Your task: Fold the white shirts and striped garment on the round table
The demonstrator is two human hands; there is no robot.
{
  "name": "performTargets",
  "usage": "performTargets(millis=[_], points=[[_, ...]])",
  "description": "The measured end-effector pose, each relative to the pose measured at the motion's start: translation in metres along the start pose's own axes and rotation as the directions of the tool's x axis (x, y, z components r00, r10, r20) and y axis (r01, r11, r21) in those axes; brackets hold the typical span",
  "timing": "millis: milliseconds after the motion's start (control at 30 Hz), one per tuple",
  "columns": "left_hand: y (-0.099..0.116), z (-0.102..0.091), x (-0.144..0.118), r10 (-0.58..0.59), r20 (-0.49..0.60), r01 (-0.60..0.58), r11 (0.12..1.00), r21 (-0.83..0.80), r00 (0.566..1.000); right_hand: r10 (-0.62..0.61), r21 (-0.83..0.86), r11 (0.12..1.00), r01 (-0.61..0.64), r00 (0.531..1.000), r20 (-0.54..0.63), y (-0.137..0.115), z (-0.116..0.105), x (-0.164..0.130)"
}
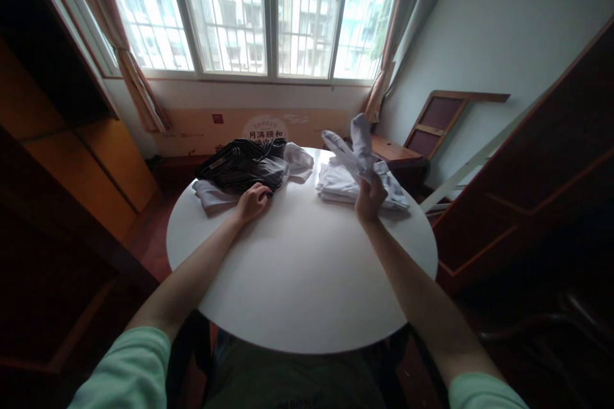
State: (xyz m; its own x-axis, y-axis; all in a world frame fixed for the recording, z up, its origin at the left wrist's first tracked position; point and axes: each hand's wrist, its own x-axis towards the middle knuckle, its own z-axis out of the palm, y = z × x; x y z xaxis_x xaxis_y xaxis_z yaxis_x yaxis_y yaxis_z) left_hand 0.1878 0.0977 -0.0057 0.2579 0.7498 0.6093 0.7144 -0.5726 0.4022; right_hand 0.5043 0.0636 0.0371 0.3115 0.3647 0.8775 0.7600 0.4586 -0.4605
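White, smooth, round table (307,281): supports the fabrics toward its window side, presumably within easy reach.
Loose black striped fabric heap (235,165): on the table at left; left hand (253,202) at its near edge, fingers curled; cannot tell whether they grip it.
Soft pale grey-white cloth (361,156): gripped low in right hand (370,197), two ends pointing up, apparently because it is bunched there.
Flat folded white fabric stack (330,190): behind right hand, layers flat, probably for stability.

Bright window (271,13), dim room.
Daylight glares beyond my left hand (252,202) and right hand (370,198), washing out the view; the tabletop (309,281) between them shines softly, while the dark sides lean outward, stretched and blurry.
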Motion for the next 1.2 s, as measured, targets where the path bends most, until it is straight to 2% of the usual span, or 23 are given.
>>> performTargets(millis=[33,67,133,200,233,267,300,333,367,433,500,600,633,667,700,733,800,867,933,1067,1200], points=[[0.001,-0.001,0.0,-0.017,0.007,0.017,1.0,-0.023,1.0,-0.075,0.029,0.997,0.072,0.992,0.106,-0.014,0.002,-0.006],[0.002,-0.002,0.0,-0.036,0.021,0.037,0.998,-0.05,0.999,-0.148,0.07,0.988,0.135,0.96,0.238,-0.028,0.004,-0.013],[0.003,-0.003,-0.001,-0.081,0.038,0.084,0.992,-0.092,0.996,-0.263,0.145,0.965,0.221,0.848,0.461,-0.055,0.009,-0.032],[0.002,-0.004,-0.001,-0.132,0.0,0.131,0.987,-0.092,0.991,-0.379,0.212,0.922,0.323,0.649,0.659,-0.077,0.013,-0.05],[0.002,-0.005,-0.002,-0.149,-0.036,0.146,0.986,-0.075,0.988,-0.434,0.258,0.891,0.374,0.529,0.729,-0.085,0.014,-0.058],[0.002,-0.006,-0.002,-0.162,-0.072,0.159,0.986,-0.051,0.984,-0.474,0.297,0.861,0.413,0.438,0.764,-0.092,0.014,-0.064],[0.004,-0.006,-0.002,-0.17,-0.095,0.168,0.985,-0.024,0.981,-0.502,0.332,0.839,0.431,0.378,0.778,-0.096,0.014,-0.068],[0.006,-0.007,-0.002,-0.174,-0.098,0.175,0.985,0.005,0.98,-0.525,0.367,0.824,0.432,0.339,0.78,-0.099,0.013,-0.07],[0.009,-0.007,-0.003,-0.179,-0.085,0.182,0.983,0.033,0.98,-0.538,0.394,0.821,0.413,0.33,0.776,-0.1,0.013,-0.07],[0.018,-0.007,-0.003,-0.208,-0.051,0.212,0.974,0.08,0.977,-0.535,0.431,0.839,0.332,0.358,0.765,-0.098,0.012,-0.066],[0.027,-0.007,-0.004,-0.265,-0.045,0.269,0.956,0.118,0.963,-0.494,0.427,0.87,0.247,0.445,0.747,-0.091,0.013,-0.06],[0.039,-0.006,-0.004,-0.343,-0.077,0.352,0.921,0.17,0.936,-0.339,0.319,0.935,0.153,0.642,0.688,-0.076,0.016,-0.051],[0.042,-0.006,-0.004,-0.339,-0.092,0.351,0.919,0.182,0.936,-0.266,0.262,0.958,0.114,0.691,0.672,-0.07,0.017,-0.049],[0.045,-0.005,-0.004,-0.315,-0.106,0.331,0.924,0.192,0.943,-0.193,0.204,0.976,0.072,0.719,0.668,-0.066,0.018,-0.047],[0.047,-0.005,-0.004,-0.269,-0.118,0.288,0.937,0.197,0.956,-0.126,0.148,0.988,0.033,0.725,0.677,-0.062,0.018,-0.045],[0.05,-0.003,-0.004,-0.202,-0.121,0.223,0.955,0.198,0.972,-0.073,0.099,0.995,0.004,0.711,0.7,-0.059,0.019,-0.044],[0.053,0.0,-0.003,-0.031,-0.082,0.046,0.981,0.189,0.996,-0.037,0.043,0.999,0.006,0.636,0.771,-0.057,0.019,-0.043],[0.055,0.006,-0.003,0.131,-0.001,-0.129,0.977,0.167,0.991,-0.054,0.018,0.997,0.069,0.56,0.826,-0.058,0.018,-0.044],[0.055,0.013,-0.004,0.218,0.106,-0.232,0.962,0.146,0.97,-0.071,0.002,0.991,0.133,0.514,0.855,-0.061,0.018,-0.045],[0.055,0.019,-0.006,0.213,0.248,-0.257,0.953,0.163,0.945,-0.047,-0.035,0.987,0.159,0.481,0.875,-0.067,0.016,-0.046],[0.059,0.016,-0.006,0.181,0.255,-0.233,0.954,0.191,0.95,-0.029,-0.053,0.985,0.165,0.457,0.889,-0.07,0.015,-0.046]])
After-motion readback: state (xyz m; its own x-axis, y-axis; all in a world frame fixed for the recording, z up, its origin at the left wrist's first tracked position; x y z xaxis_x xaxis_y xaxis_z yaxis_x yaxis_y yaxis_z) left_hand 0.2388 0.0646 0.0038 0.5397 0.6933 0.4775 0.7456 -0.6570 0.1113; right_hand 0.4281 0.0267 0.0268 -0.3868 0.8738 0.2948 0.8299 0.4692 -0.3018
